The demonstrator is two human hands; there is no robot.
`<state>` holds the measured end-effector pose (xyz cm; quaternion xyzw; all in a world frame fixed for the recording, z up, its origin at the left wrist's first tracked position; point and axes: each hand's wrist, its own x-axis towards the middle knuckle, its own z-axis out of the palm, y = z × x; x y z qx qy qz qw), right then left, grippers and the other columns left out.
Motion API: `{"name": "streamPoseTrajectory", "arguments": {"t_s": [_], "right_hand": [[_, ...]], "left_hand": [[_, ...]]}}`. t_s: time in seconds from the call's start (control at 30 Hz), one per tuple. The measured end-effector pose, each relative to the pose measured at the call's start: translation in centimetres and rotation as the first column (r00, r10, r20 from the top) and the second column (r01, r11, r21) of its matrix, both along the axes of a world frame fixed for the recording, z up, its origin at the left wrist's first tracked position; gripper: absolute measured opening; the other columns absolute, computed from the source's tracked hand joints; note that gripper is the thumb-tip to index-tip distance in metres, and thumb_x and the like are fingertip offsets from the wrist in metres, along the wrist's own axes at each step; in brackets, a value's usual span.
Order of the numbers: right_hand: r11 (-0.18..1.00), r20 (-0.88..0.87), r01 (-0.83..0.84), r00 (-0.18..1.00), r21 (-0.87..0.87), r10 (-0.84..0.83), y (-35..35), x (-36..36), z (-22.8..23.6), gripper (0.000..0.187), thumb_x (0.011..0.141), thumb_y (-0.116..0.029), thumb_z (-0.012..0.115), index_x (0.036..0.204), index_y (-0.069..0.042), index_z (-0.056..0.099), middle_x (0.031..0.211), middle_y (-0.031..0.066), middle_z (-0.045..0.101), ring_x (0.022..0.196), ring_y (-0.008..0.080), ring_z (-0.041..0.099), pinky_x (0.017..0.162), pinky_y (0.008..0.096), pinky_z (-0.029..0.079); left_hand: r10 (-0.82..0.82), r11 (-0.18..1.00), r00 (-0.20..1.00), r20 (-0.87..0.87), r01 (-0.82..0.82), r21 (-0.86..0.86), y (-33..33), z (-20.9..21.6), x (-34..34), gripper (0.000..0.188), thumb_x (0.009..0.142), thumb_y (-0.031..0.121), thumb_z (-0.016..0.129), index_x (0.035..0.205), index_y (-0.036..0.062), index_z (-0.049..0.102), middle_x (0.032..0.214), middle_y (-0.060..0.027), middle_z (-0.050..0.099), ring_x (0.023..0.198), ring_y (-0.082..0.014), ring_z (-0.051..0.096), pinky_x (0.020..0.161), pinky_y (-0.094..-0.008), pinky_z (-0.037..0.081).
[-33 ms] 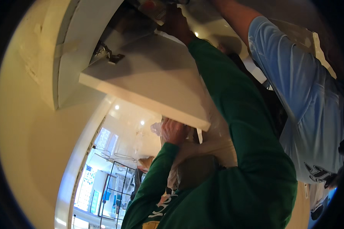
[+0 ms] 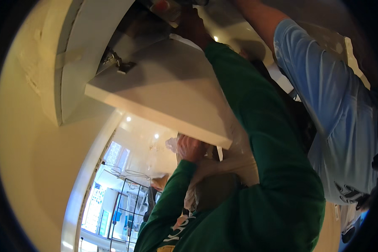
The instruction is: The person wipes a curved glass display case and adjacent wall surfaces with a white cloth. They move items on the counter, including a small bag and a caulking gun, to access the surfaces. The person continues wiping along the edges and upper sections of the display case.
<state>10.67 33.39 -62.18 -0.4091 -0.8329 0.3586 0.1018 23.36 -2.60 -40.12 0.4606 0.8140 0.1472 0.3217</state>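
At white panel's [image 2: 164,84] lower edge: left hand [image 2: 191,148]; open room leftward.

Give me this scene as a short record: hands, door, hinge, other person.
Left hand: by the lower edge of the door, partly hidden; grip unclear
Right hand: raised, in shadow, next to a dim object with a red spot; grip unclear
Sleeves: green
Door: white, its near edge sloping down to the right in view
Hinge: metal, at the door's left end
Other person: at right, light blue shirt, one arm raised
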Motion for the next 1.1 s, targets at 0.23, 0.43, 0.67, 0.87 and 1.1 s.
{"name": "streamPoseTrajectory", "arguments": {"t_s": [0.23,0.43,0.67,0.87,1.1], "right_hand": [[1.000,0.072,-0.024,0.997,-0.006,0.025,-0.6,-1.0,-4.1,0.107,0.069,-0.042,0.101,0.150,-0.005,0.042,0.149,0.0242,0.049,0.128,0.0456,0.061,0.103,0.0580,0.059],[0.985,0.122,0.157,0.982,-0.076,-0.147,-2.1,-0.3,-4.4,0.105,0.070,-0.041,0.101,0.150,-0.008,0.042,0.140,0.0236,0.051,0.127,0.0490,0.060,0.098,0.0588,0.061],[0.978,0.032,0.205,0.979,-0.042,-0.204,-2.3,-1.7,-6.5,0.104,0.071,-0.051,0.100,0.146,-0.003,0.046,0.134,0.0224,0.051,0.121,0.0439,0.060,0.091,0.0575,0.061],[0.973,-0.183,0.228,0.957,-0.011,-0.227,-1.9,-5.3,-10.8,0.092,0.073,-0.052,0.097,0.144,-0.007,0.057,0.136,0.0203,0.053,0.122,0.0440,0.059,0.093,0.0567,0.061],[0.939,-0.148,0.325,0.940,0.113,-0.307,-2.6,-12.5,-13.8,0.091,0.079,-0.038,0.093,0.154,-0.007,0.052,0.148,0.0253,0.051,0.130,0.0483,0.059,0.099,0.0561,0.059]], "left_hand": [[-0.039,0.998,0.982,-0.183,0.047,0.035,-3.1,-1.3,1.1,0.030,0.081,0.028,0.081,0.107,0.0136,0.081,0.099,-0.0102,0.078,0.088,-0.0300,0.075,0.071,-0.0479,0.056],[-0.040,0.999,0.988,-0.149,0.043,0.019,-4.1,-1.6,1.0,0.029,0.081,0.028,0.081,0.106,0.0135,0.081,0.098,-0.0091,0.078,0.087,-0.0290,0.075,0.071,-0.0469,0.055],[-0.050,0.999,0.996,-0.076,0.049,-0.021,-3.9,-0.7,1.2,0.028,0.082,0.028,0.082,0.105,0.0134,0.080,0.097,-0.0077,0.077,0.085,-0.0278,0.074,0.071,-0.0457,0.054],[-0.029,0.999,0.999,-0.028,0.028,-0.037,-3.8,0.0,2.2,0.027,0.082,0.028,0.083,0.105,0.0134,0.080,0.097,-0.0065,0.076,0.084,-0.0268,0.073,0.070,-0.0447,0.054],[0.010,1.000,1.000,-0.002,-0.010,-0.022,-3.8,0.5,3.5,0.026,0.082,0.028,0.083,0.104,0.0133,0.079,0.096,-0.0051,0.076,0.082,-0.0256,0.073,0.070,-0.0435,0.053]]}}
